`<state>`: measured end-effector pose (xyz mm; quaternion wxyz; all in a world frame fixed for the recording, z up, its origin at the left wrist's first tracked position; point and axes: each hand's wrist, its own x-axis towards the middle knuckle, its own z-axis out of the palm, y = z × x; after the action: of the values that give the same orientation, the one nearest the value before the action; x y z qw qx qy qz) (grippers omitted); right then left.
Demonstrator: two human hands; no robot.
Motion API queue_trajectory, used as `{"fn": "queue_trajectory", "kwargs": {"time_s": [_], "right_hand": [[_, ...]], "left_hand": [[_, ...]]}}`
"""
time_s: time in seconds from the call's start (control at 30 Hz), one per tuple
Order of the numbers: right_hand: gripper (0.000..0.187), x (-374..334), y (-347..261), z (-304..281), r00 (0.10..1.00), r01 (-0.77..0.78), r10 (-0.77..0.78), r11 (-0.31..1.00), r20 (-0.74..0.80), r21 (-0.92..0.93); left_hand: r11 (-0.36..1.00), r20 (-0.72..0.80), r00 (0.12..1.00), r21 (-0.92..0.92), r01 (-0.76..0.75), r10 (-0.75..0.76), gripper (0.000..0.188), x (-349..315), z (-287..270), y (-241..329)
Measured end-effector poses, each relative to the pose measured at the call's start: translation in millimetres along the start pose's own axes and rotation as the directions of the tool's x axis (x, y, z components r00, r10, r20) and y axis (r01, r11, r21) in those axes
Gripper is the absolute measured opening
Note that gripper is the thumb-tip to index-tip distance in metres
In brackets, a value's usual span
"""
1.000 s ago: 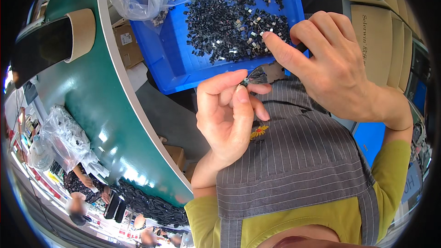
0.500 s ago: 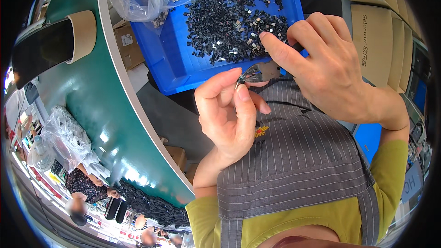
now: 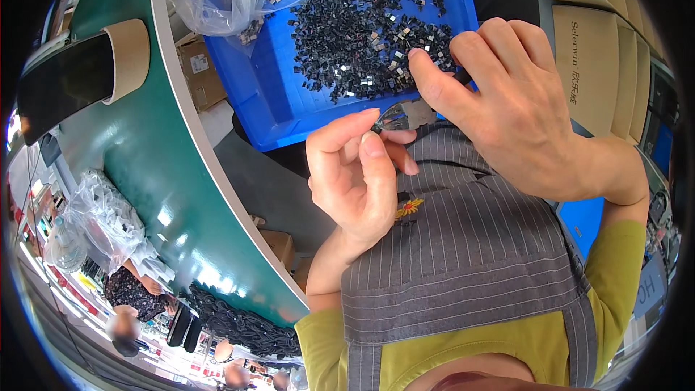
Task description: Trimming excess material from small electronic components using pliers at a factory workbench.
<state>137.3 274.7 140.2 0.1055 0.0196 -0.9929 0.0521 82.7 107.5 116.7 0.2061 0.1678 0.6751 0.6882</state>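
Observation:
My left hand (image 3: 358, 188) is closed in a pinch, thumb against forefinger, on a small dark part (image 3: 376, 129) with a bit of metal on it. My right hand (image 3: 514, 108) is curled round a dark-handled tool, most of it hidden by the fingers. A flat, shiny metal blade (image 3: 416, 114) runs between the two hands, its narrow end at the left fingertips. Just beyond them sits a blue tray (image 3: 271, 105) with a heap of small black parts with silvery metal ends (image 3: 347, 43). My right forefinger reaches over the heap's near edge.
Clear plastic bags (image 3: 217, 3) lie over the tray's far side. To the left runs a green table (image 3: 137, 145) with a pale edge, bearing a dark screen-like device (image 3: 69, 83) and black cords (image 3: 239, 326). Cardboard boxes (image 3: 590, 72) stand right. Another person (image 3: 137, 293) sits across the table.
Both hands keep their grips and have shifted only slightly. My left thumb has moved a little up and left, and the right hand has tilted a touch.

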Motion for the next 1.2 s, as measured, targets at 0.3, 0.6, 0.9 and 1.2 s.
{"fn": "queue_trajectory", "kwargs": {"time_s": [0.3, 0.6, 0.9, 1.2], "right_hand": [[0.037, 4.1, -2.3, 1.9, 1.000, 0.021, -0.020, 0.998, 0.008, -0.053], [0.031, 5.8, -6.8, 3.7, 0.999, 0.042, -0.041, 0.988, 0.014, -0.150], [0.028, -1.4, -8.8, 6.4, 0.999, 0.050, -0.048, 0.984, 0.015, -0.169], [0.027, -3.2, -3.3, 9.2, 0.997, 0.066, -0.069, 0.990, -0.019, -0.122]], "left_hand": [[0.992, 0.000, 0.998, -0.110, 0.056, -0.056, 0.017, 2.3, -3.7, 0.5], [1.000, -0.028, 1.000, 0.008, -0.004, 0.004, 0.018, 0.1, -5.9, 1.1], [0.998, 0.020, 0.999, -0.034, 0.045, -0.044, 0.013, -1.8, -7.0, 1.2], [0.982, 0.084, 0.986, -0.113, 0.150, -0.141, 0.013, 1.8, -9.1, 6.6]]}}
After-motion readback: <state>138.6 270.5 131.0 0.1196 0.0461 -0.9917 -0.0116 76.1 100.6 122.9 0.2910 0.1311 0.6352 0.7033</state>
